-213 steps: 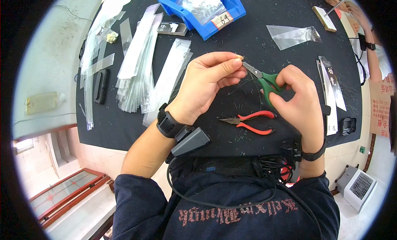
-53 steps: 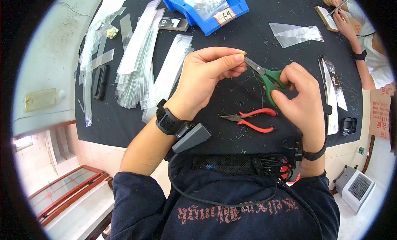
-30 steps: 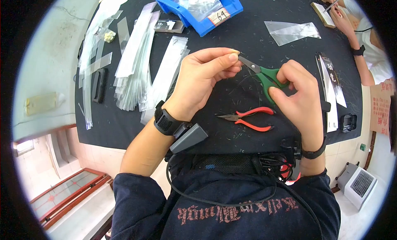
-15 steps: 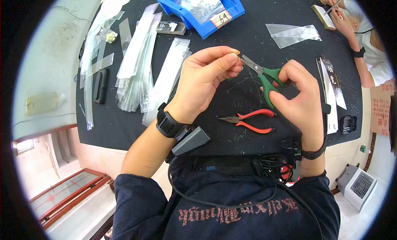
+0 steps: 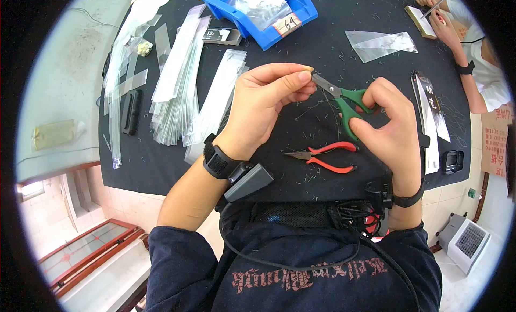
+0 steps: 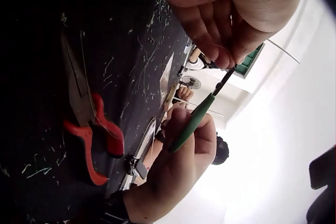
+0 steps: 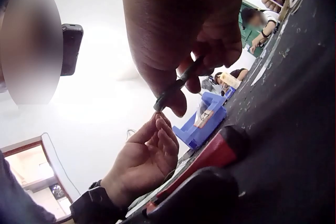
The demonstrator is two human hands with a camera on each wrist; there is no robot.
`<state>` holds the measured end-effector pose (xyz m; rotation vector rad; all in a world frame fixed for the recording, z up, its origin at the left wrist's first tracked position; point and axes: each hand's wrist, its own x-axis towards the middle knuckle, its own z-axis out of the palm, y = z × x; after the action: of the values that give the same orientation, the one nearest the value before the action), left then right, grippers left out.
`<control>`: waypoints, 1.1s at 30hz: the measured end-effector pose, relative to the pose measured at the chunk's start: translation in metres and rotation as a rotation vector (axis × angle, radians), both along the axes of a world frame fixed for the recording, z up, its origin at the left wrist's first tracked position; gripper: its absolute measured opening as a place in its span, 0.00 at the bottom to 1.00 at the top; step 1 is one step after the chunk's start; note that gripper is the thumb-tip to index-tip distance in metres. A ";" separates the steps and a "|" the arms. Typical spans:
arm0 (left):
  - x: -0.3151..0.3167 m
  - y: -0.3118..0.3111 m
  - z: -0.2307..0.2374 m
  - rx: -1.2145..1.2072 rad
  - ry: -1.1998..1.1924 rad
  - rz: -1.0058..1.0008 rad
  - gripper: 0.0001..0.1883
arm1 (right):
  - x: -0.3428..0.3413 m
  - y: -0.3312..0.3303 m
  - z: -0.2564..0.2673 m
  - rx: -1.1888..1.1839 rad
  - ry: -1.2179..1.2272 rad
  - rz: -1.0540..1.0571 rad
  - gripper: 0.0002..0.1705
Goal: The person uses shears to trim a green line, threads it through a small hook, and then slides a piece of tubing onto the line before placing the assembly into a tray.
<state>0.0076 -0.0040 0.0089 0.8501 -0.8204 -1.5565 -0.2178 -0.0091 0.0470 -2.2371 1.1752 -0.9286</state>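
Note:
Green-handled scissors (image 5: 348,103) are gripped in my right hand (image 5: 389,121), thumb and fingers in the handle loops, blades pointing to my left fingertips. My left hand (image 5: 263,105) pinches something very small between thumb and forefinger, mostly hidden, with thin dark line trailing below. The blade tips are at those fingertips; whether they touch is unclear. In the left wrist view the green handle (image 6: 193,124) shows edge-on in the right hand (image 6: 184,166), below the left hand (image 6: 231,14). Red-handled pliers (image 5: 322,157) lie on the black cloth below both hands.
A blue bin (image 5: 269,35) with plastic bags stands at the back. Clear strips (image 5: 180,86) lie at left beside a black case (image 5: 131,112). A clear sheet (image 5: 380,45), packets (image 5: 430,118) and a small black tray (image 5: 452,161) lie right. Another person works at the far right.
Compared with earlier, the scissors' blades have parted and closed slightly near the left fingertips. Both hands have shifted only a little, with the same holds. The pliers have stayed put.

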 end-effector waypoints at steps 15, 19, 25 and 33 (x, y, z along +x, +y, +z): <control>0.000 0.000 0.002 0.008 -0.097 0.016 0.09 | -0.002 0.002 0.000 0.042 0.024 -0.017 0.13; 0.000 0.000 0.001 -0.010 -0.114 0.015 0.09 | -0.001 0.002 0.001 0.062 0.058 -0.014 0.13; 0.000 0.000 0.001 -0.017 -0.133 0.014 0.08 | -0.002 0.002 0.000 0.067 0.074 -0.013 0.13; 0.001 -0.001 0.001 0.003 -0.136 0.010 0.09 | -0.001 0.001 -0.003 0.053 0.031 0.006 0.14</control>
<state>0.0085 -0.0052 0.0094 0.9684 -0.9100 -1.5037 -0.2189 -0.0081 0.0443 -2.2186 1.1924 -0.8534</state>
